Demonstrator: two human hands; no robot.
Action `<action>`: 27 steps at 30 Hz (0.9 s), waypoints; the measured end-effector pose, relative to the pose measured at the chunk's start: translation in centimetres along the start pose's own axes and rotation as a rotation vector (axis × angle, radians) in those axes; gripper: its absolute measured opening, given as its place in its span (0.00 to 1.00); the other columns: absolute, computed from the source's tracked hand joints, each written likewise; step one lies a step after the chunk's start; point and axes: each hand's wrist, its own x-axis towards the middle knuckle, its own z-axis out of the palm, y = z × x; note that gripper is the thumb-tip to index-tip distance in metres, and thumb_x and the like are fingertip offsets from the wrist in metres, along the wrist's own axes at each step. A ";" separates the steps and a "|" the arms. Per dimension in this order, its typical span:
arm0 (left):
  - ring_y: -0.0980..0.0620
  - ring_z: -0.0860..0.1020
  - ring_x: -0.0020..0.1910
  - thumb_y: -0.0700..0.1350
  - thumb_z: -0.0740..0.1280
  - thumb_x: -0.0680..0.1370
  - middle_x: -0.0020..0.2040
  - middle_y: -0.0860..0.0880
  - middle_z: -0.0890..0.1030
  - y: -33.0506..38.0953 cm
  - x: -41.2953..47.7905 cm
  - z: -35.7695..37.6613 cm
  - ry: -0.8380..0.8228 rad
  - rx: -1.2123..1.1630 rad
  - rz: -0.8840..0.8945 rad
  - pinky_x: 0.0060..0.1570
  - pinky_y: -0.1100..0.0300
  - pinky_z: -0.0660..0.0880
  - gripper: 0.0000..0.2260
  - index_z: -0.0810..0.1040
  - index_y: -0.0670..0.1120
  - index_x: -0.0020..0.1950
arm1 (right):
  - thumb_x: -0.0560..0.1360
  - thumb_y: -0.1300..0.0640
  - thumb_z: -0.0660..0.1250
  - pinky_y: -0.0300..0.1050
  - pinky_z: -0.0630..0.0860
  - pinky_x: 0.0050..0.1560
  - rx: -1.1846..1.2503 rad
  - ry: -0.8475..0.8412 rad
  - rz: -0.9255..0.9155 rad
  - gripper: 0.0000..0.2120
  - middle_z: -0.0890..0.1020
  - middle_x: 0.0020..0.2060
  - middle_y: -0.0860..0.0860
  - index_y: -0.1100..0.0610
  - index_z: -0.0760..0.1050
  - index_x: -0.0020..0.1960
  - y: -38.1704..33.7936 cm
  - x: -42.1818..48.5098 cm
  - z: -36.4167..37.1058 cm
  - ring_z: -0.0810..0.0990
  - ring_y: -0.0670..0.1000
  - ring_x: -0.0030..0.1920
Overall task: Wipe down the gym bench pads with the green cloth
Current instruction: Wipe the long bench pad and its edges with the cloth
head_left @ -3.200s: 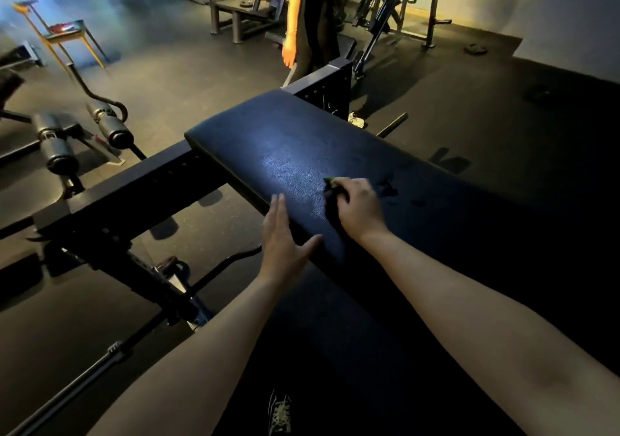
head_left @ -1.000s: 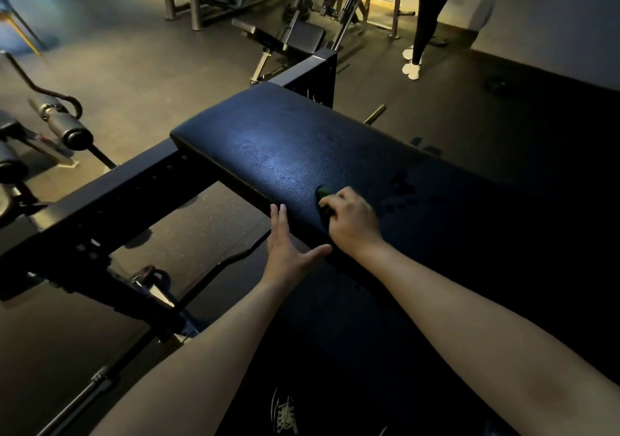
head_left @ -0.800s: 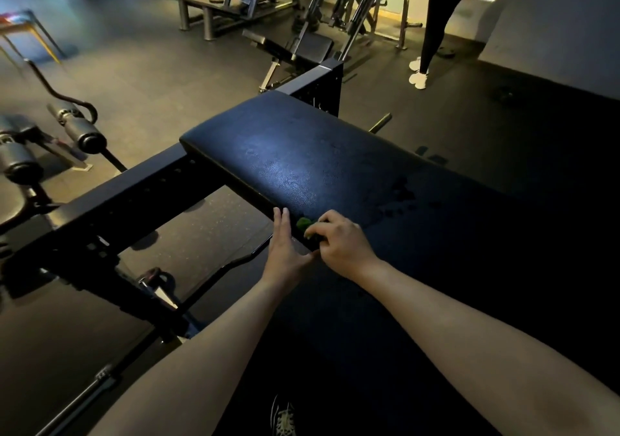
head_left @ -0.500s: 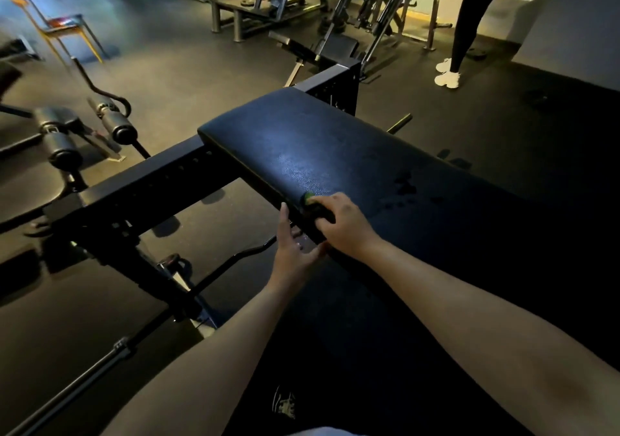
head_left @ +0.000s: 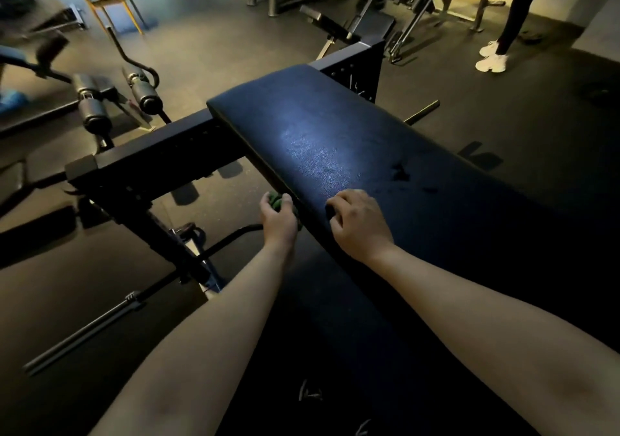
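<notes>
cloth: bunched small in my left hand, just off the pad's near-left edge, beside it rather than on it.
left hand: fingers curled round the cloth, a full grip; i'd say balled up like that to get a fresh face ready.
right hand: knuckles up, fingers curled under and resting on the pad near its edge; looks to hold nothing, probably bracing me.
pad: dark, glossy patch mid-way, a few darker marks right of my right hand, likely damp spots left to wipe.
frame: black beam running left from the pad's far end.
containers: none i can see here.
far right: a person's legs and white shoes, well apart.
</notes>
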 end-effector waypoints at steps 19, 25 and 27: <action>0.41 0.74 0.59 0.44 0.60 0.84 0.60 0.38 0.74 -2.3 -3.5 -0.2 -0.090 0.261 0.216 0.63 0.50 0.69 0.06 0.67 0.45 0.59 | 0.71 0.55 0.60 0.50 0.69 0.53 -0.037 0.030 0.017 0.13 0.78 0.49 0.50 0.52 0.79 0.53 -0.3 -0.1 0.2 0.74 0.54 0.52; 0.40 0.76 0.58 0.46 0.59 0.84 0.61 0.39 0.76 0.3 -1.2 1.9 0.058 0.133 0.071 0.62 0.47 0.72 0.13 0.67 0.42 0.66 | 0.71 0.57 0.63 0.49 0.68 0.52 -0.002 0.047 0.035 0.11 0.78 0.47 0.49 0.51 0.79 0.51 -0.3 -0.2 0.6 0.74 0.54 0.51; 0.38 0.76 0.58 0.45 0.60 0.84 0.61 0.36 0.76 -0.3 -2.2 2.3 0.055 0.135 0.064 0.60 0.47 0.72 0.12 0.67 0.41 0.65 | 0.70 0.56 0.63 0.49 0.69 0.52 0.001 0.063 0.045 0.10 0.78 0.46 0.49 0.51 0.79 0.49 -0.3 0.0 0.7 0.74 0.54 0.51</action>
